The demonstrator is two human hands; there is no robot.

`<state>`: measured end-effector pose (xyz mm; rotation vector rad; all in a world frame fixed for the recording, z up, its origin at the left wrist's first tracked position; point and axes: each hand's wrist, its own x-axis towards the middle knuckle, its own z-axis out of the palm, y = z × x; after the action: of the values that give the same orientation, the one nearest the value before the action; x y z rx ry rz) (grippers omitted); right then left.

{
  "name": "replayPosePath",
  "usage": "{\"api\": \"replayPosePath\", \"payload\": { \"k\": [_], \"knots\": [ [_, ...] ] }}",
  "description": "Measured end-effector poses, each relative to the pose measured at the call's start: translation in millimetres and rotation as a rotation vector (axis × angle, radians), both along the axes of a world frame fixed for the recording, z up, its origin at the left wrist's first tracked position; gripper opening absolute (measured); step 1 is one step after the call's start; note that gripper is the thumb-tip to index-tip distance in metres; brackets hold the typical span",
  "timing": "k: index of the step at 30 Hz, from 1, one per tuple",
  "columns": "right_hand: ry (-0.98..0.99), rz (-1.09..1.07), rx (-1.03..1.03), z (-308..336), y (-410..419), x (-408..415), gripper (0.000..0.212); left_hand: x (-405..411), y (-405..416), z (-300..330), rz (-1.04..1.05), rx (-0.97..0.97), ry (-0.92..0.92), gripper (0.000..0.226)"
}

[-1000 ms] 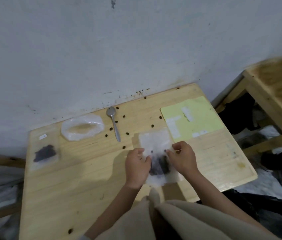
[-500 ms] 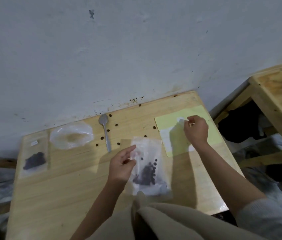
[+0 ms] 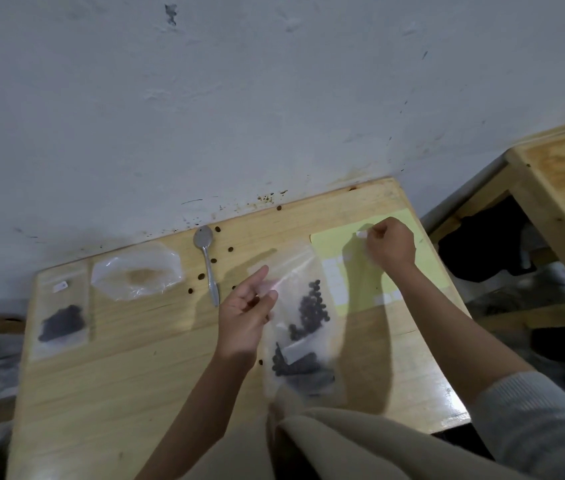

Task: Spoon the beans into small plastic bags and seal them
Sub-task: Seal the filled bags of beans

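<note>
A clear plastic bag (image 3: 303,317) with dark beans inside lies near the middle of the wooden table (image 3: 107,393). My left hand (image 3: 247,315) holds the bag's upper left edge between thumb and fingers. My right hand (image 3: 390,245) pinches a small white sticker (image 3: 361,234) above a yellow sticker sheet (image 3: 423,261) at the back right. A metal spoon (image 3: 209,263) lies at the back, with several loose beans around it. A second bag of beans (image 3: 62,317) lies flat at the left edge.
An empty crumpled clear bag (image 3: 137,271) lies at the back left by the wall. Another wooden table (image 3: 558,188) stands to the right, with dark things under it. Beige cloth (image 3: 360,448) covers my lap at the near edge.
My right hand left the bag and reached to the yellow sheet, where it now pinches a white sticker. My left hand stayed at the bag, which shifted slightly.
</note>
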<state>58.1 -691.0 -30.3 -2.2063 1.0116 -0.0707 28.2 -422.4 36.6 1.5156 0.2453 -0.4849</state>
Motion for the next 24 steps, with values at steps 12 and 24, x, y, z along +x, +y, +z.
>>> {"api": "replayPosePath", "payload": {
  "k": [12, 24],
  "knots": [
    [-0.596, -0.006, 0.648, 89.9, 93.4, -52.4, 0.012, -5.7, 4.5, 19.3, -0.007, 0.031, -0.112, 0.028],
    [-0.52, 0.131, 0.515, 123.8, 177.9, -73.5, 0.016, -24.5, 37.8, 48.1, -0.049, -0.016, -0.373, 0.037]
  ]
}}
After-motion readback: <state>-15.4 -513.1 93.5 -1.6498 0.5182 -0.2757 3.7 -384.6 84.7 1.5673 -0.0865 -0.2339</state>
